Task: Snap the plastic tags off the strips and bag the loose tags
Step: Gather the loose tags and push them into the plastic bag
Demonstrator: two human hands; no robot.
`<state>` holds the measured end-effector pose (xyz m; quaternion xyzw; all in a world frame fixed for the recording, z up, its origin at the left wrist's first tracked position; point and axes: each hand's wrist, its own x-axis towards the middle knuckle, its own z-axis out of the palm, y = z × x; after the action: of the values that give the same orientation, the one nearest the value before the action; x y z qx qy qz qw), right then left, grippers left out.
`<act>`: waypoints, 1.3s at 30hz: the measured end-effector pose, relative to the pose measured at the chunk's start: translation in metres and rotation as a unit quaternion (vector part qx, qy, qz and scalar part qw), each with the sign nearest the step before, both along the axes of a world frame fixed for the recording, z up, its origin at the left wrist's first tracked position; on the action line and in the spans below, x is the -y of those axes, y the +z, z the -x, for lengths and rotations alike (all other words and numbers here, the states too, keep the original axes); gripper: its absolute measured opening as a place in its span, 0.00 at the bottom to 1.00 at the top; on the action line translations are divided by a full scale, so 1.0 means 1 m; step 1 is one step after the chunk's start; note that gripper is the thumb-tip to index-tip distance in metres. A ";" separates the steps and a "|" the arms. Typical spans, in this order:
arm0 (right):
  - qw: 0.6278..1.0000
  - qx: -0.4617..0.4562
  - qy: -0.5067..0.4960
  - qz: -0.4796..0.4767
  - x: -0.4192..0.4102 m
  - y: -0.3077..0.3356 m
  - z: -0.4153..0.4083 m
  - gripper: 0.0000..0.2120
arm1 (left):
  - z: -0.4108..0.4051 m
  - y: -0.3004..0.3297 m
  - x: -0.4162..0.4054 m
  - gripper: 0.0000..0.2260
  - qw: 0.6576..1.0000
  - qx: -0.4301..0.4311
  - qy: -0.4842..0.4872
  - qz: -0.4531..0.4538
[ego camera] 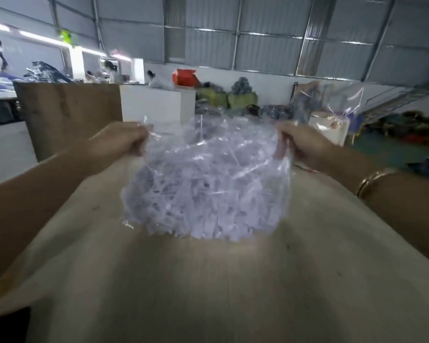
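Item: clear, crinkled plastic bag [208, 154], filled in its lower half with a dense heap of small pale lilac-white plastic tags [203, 209]. Single tags cannot be told apart; the picture is blurred.

Position: the bag is held up in front of the person, over the far middle of a pale, wood-grain counter [208, 293]. Whether its bottom touches the counter or hangs just above it cannot be told.

Left hand [120, 141]: fingers curled into a fist round the bag's upper left edge, pinching the film.

Right hand [304, 142]: fingers curled likewise round the upper right edge, film bunched in the grip. A thin gold-coloured bangle [372, 180] sits on the right wrist.

The two hands are well apart, with the mouth of the bag stretched between them.

Surroundings: a brown board panel [67, 115] stands beyond the counter on the left, with a white box-shaped cabinet [156, 102] beside it. Farther back are an orange-red container [185, 76], green sacks [233, 100] against a white wall, and a grey corrugated metal roof [258, 33]. A second clear bag [332, 102] shows at right, behind the right hand.
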<state>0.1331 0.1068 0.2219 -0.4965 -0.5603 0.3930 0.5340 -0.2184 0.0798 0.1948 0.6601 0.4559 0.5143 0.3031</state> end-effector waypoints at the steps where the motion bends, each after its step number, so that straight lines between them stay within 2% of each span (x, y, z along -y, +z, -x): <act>1: 0.999 0.031 -0.015 0.011 0.004 -0.019 -0.008 0.17 | 0.005 -0.006 -0.001 0.11 1.000 -0.006 -0.015 0.015; 3: 0.999 -0.011 -0.037 0.024 0.010 -0.039 -0.024 0.18 | 0.019 -0.019 -0.005 0.14 0.999 -0.029 -0.039 0.015; 4: 0.998 -0.031 -0.043 0.022 0.014 -0.036 -0.026 0.17 | 0.026 -0.022 -0.006 0.21 0.997 -0.052 -0.051 0.011; 5: 0.998 -0.037 -0.044 0.019 0.017 -0.031 -0.027 0.14 | 0.031 -0.022 -0.003 0.26 0.993 -0.091 -0.068 0.011; 7: 0.999 -0.043 -0.030 0.008 0.021 -0.025 -0.024 0.07 | 0.035 -0.019 0.001 0.28 0.985 -0.156 -0.068 0.000; 8: 0.999 -0.034 -0.018 0.005 0.024 -0.022 -0.020 0.12 | 0.036 -0.017 0.002 0.29 0.984 -0.171 -0.059 0.004; 10: 0.999 -0.003 -0.007 -0.042 0.031 -0.011 -0.010 0.31 | 0.037 -0.012 0.004 0.31 0.972 -0.231 -0.044 -0.014; 11: 0.995 -0.003 -0.007 -0.095 0.035 -0.002 -0.003 0.36 | 0.035 -0.007 0.007 0.28 0.964 -0.258 -0.046 -0.034; 12: 0.988 -0.004 -0.004 -0.153 0.040 0.008 0.007 0.37 | 0.033 -0.003 0.009 0.22 0.959 -0.272 -0.051 -0.062; 14: 0.965 0.033 0.020 -0.260 0.044 0.027 0.029 0.29 | 0.025 0.003 0.015 0.08 0.949 -0.278 -0.067 -0.132; 15: 0.952 0.086 0.050 -0.290 0.046 0.034 0.044 0.23 | 0.022 0.004 0.019 0.03 0.946 -0.274 -0.081 -0.152; 17: 0.903 0.278 0.125 -0.302 0.048 0.038 0.082 0.13 | 0.016 0.006 0.023 0.06 0.942 -0.270 -0.104 -0.171; 18: 0.849 0.405 0.150 -0.304 0.046 0.034 0.101 0.12 | 0.014 0.007 0.025 0.08 0.942 -0.264 -0.116 -0.173; 19: 0.778 0.519 0.168 -0.312 0.042 0.028 0.117 0.12 | 0.012 0.010 0.027 0.09 0.940 -0.269 -0.121 -0.173; 20: 0.712 0.600 0.177 -0.319 0.036 0.021 0.129 0.14 | 0.011 0.012 0.028 0.09 0.929 -0.300 -0.115 -0.181; 21: 0.665 0.651 0.175 -0.321 0.032 0.015 0.139 0.17 | 0.010 0.015 0.030 0.06 0.914 -0.346 -0.100 -0.187; 22: 0.644 0.674 0.171 -0.319 0.029 0.011 0.144 0.18 | 0.011 0.017 0.029 0.03 0.899 -0.388 -0.084 -0.187; 23: 0.647 0.673 0.171 -0.314 0.026 0.010 0.146 0.18 | 0.012 0.019 0.029 0.02 0.885 -0.421 -0.067 -0.186; 24: 0.668 0.659 0.173 -0.300 0.022 0.009 0.144 0.18 | 0.015 0.020 0.028 0.04 0.873 -0.448 -0.053 -0.183; 26: 0.703 0.647 0.167 -0.246 0.008 0.008 0.132 0.17 | 0.022 0.023 0.029 0.20 0.853 -0.490 -0.031 -0.178; 28: 0.693 0.690 0.150 -0.148 -0.002 0.005 0.104 0.18 | 0.028 0.024 0.030 0.33 0.833 -0.519 -0.029 -0.190; 29: 0.671 0.721 0.148 -0.085 -0.002 0.001 0.087 0.19 | 0.033 0.024 0.029 0.36 0.836 -0.510 -0.029 -0.200; 30: 0.649 0.745 0.151 -0.033 -0.002 -0.005 0.070 0.18 | 0.038 0.023 0.027 0.36 0.857 -0.475 -0.029 -0.198; 31: 0.633 0.759 0.153 0.001 -0.001 -0.009 0.054 0.16 | 0.041 0.023 0.025 0.37 0.892 -0.414 -0.032 -0.180; 32: 0.635 0.758 0.148 0.012 0.001 -0.009 0.042 0.14 | 0.045 0.024 0.022 0.39 0.931 -0.333 -0.032 -0.144; 33: 0.671 0.729 0.133 0.006 0.005 -0.005 0.036 0.12 | 0.046 0.025 0.018 0.41 0.962 -0.251 -0.027 -0.100; 34: 0.736 0.668 0.109 -0.022 0.010 0.005 0.037 0.10 | 0.044 0.026 0.014 0.43 0.979 -0.194 -0.007 -0.057; 35: 0.798 0.594 0.070 -0.072 0.013 0.017 0.044 0.10 | 0.040 0.027 0.008 0.43 0.983 -0.179 0.018 -0.033; 36: 0.829 0.540 0.033 -0.140 0.016 0.028 0.057 0.11 | 0.035 0.028 0.005 0.41 0.976 -0.211 0.050 -0.026; 37: 0.832 0.515 0.004 -0.207 0.020 0.037 0.074 0.12 | 0.031 0.030 0.002 0.39 0.957 -0.281 0.069 -0.023; 39: 0.794 0.531 0.026 -0.294 0.036 0.041 0.118 0.13 | 0.022 0.037 0.000 0.38 0.877 -0.476 0.063 0.007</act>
<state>0.0146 0.0710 0.2631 -0.4313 -0.8571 -0.1021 0.2626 -0.2408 0.0799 0.2318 0.7933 0.5890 0.1529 0.0212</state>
